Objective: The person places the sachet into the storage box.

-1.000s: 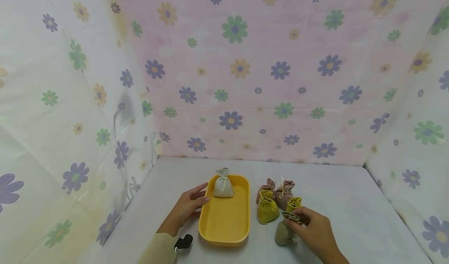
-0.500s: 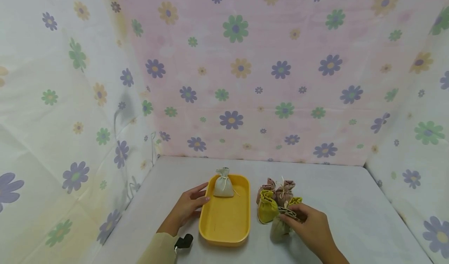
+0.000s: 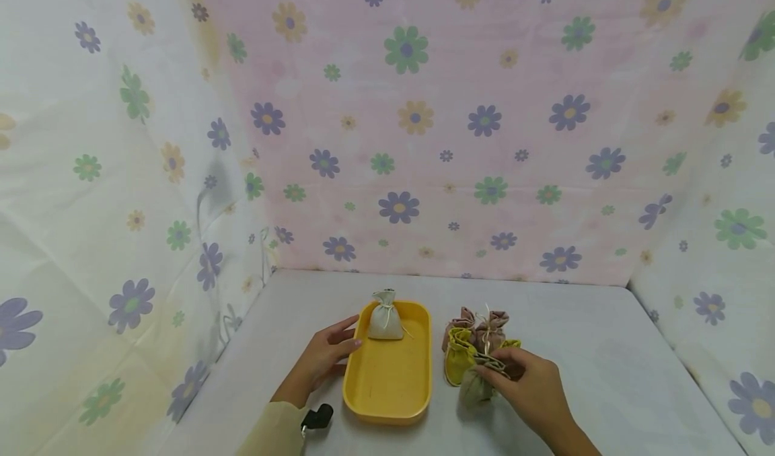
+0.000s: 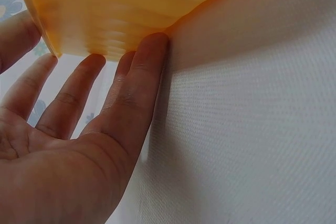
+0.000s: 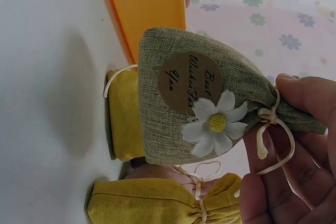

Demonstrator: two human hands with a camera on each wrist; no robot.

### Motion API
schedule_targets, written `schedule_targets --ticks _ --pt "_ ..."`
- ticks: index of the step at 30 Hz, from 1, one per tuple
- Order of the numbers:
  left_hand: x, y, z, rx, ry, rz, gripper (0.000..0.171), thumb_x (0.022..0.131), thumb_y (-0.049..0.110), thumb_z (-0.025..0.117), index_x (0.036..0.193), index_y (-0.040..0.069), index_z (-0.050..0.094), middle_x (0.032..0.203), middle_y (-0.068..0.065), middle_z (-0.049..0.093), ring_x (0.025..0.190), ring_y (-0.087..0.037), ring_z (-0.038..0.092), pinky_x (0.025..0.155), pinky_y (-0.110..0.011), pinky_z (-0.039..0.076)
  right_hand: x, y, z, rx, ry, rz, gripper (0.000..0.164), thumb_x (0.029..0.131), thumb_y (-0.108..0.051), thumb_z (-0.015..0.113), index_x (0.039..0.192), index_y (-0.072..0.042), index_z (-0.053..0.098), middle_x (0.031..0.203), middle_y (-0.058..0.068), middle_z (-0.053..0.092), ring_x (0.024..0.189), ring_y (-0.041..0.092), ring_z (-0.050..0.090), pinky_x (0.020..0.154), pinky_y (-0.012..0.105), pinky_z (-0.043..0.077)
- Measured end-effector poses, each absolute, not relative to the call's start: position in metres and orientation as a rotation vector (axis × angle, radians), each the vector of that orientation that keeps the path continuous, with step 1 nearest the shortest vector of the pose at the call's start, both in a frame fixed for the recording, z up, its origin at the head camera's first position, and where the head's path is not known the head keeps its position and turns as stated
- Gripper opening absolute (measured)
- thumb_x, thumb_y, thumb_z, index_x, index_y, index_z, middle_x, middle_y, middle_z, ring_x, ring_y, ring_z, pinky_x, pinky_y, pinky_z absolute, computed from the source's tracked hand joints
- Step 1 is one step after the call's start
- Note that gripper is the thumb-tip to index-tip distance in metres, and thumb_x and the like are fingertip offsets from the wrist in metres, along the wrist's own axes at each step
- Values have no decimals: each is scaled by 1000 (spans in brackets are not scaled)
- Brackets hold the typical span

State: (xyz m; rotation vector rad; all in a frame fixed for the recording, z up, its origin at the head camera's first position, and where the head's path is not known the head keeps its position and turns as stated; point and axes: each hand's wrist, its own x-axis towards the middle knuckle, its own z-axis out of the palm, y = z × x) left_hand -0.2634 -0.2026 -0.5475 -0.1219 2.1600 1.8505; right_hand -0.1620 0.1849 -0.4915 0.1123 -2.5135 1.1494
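Here, flowered cloth (image 3: 448, 93), pink behind and whitish at the sides, walls in a white table (image 3: 581, 325). On it a yellow tray (image 3: 389, 382) lies lengthwise, front to back; the left hand (image 3: 323, 355) grips its left edge, thumb over the rim. Above the table, close to a yellow pouch (image 3: 458, 356), the right hand (image 3: 533, 382) pinches the grey-green pouch (image 3: 475, 389) by its tied neck; its long axis slants, neck up and rightward in the head view, base down and left. A white flower (image 5: 217, 123) sits on it.
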Motion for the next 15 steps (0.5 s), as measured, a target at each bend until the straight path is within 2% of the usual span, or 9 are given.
schedule_targets --ticks 9,15 --pt "-264 -202 -547 -136 2160 1848 67 94 28 78 154 29 50 157 -19 50 127 -36 65 87 -45 64 -164 180 -487 160 -2470 1191 26 74 -35 94 84 -26 72 75 -14 72 61 -2 64 54 21 56" --pt "-265 -202 -548 -157 2162 1836 68 93 29 79 154 29 50 157 -19 49 127 -37 65 87 -45 64 -170 176 -486 206 -2431 1268 29 73 -34 95 79 -30 67 80 -16 74 61 0 66 55 23 58"
